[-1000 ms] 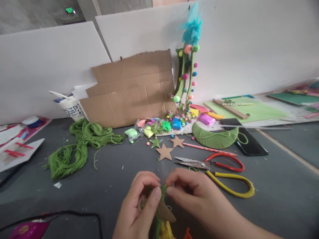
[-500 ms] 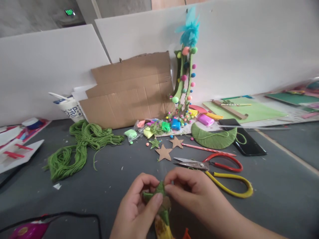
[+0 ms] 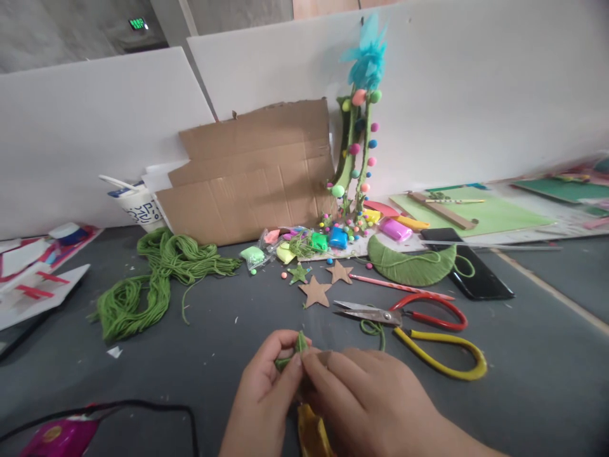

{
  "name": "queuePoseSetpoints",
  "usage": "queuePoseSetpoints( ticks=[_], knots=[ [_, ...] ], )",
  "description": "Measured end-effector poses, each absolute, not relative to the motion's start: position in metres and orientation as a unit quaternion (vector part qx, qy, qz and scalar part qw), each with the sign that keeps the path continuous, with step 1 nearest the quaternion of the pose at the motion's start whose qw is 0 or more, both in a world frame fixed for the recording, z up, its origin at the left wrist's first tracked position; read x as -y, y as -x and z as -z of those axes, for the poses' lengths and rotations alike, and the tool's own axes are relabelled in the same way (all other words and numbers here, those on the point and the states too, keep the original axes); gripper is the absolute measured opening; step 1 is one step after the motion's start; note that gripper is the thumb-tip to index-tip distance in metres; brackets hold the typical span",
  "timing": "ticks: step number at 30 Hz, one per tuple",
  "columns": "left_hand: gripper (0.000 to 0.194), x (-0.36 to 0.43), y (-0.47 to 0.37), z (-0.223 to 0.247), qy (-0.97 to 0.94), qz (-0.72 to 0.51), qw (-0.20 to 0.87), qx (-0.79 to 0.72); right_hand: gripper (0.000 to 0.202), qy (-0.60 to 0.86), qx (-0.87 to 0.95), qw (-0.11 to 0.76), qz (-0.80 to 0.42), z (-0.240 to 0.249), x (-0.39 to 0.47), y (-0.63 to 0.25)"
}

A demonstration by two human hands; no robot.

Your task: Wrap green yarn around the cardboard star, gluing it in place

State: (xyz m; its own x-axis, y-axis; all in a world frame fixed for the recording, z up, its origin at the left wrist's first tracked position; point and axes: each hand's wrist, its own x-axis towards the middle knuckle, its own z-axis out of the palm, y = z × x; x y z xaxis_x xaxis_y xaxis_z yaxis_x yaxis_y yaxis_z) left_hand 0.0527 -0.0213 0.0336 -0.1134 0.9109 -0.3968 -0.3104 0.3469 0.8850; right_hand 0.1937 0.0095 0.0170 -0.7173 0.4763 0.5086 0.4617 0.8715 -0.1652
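Observation:
A cardboard star partly wrapped in green yarn (image 3: 301, 343) is pinched in my left hand (image 3: 266, 387), one wrapped point sticking up above the thumb. My right hand (image 3: 364, 393) closes against the star's right side and covers most of it. A strand of green yarn (image 3: 373, 329) runs from beside the scissors down behind the right hand, whose fingertips seem pinched on the yarn. Below the hands a yellow object (image 3: 313, 435) shows in part; its kind is unclear. Scissors (image 3: 380, 315) with red and yellow handles lie open just beyond my right hand.
Cardboard stars (image 3: 314, 292), a small green star (image 3: 299, 273), a pencil (image 3: 404, 285), a yarn-wrapped crescent (image 3: 412, 263) and a black phone (image 3: 480, 273) lie ahead. Green yarn skeins (image 3: 136, 301) are left. A pompom-decorated stand (image 3: 354, 152) rises behind bagged clay (image 3: 339, 238).
My right hand has turned over and come down across the star, hiding its lower part. The yarn loop beside the scissors now shows. The view has shifted slightly.

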Motion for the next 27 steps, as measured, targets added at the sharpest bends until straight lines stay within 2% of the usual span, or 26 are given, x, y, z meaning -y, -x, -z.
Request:
queuePoseSetpoints(
  ticks=[2, 8, 13, 16, 18, 22, 24, 27],
  knots=[
    [0.004, 0.019, -0.052, -0.034, -0.236, -0.513, 0.633, -0.530, 0.030, 0.246, 0.935, 0.255, 0.013, -0.016, -0.010, -0.193],
    [0.011, 0.020, -0.046, -0.024, -0.256, -0.506, 0.631, -0.530, 0.045, 0.238, 0.954, 0.175, 0.039, -0.012, -0.010, -0.193],
    [0.013, 0.015, -0.036, -0.016, -0.325, -0.493, 0.571, -0.570, 0.050, 0.220, 0.964, 0.147, -0.033, -0.014, -0.010, -0.194],
    [0.017, 0.010, -0.026, -0.015, -0.356, -0.498, 0.514, -0.601, 0.047, 0.245, 0.952, 0.149, -0.109, -0.023, -0.016, -0.196],
    [0.019, 0.006, -0.019, -0.013, -0.372, -0.503, 0.483, -0.613, 0.041, 0.281, 0.940, 0.161, -0.104, -0.032, -0.021, -0.200],
    [0.021, 0.001, -0.009, -0.010, -0.398, -0.511, 0.421, -0.635, 0.006, 0.286, 0.945, 0.160, -0.019, -0.038, -0.022, -0.207],
    [0.022, 0.000, -0.006, -0.008, -0.406, -0.505, 0.406, -0.644, 0.010, 0.258, 0.957, 0.132, -0.028, -0.025, -0.011, -0.210],
    [0.022, -0.001, -0.005, -0.006, -0.420, -0.493, 0.393, -0.652, 0.011, 0.257, 0.954, 0.153, 0.016, 0.010, 0.014, -0.211]
  ],
)
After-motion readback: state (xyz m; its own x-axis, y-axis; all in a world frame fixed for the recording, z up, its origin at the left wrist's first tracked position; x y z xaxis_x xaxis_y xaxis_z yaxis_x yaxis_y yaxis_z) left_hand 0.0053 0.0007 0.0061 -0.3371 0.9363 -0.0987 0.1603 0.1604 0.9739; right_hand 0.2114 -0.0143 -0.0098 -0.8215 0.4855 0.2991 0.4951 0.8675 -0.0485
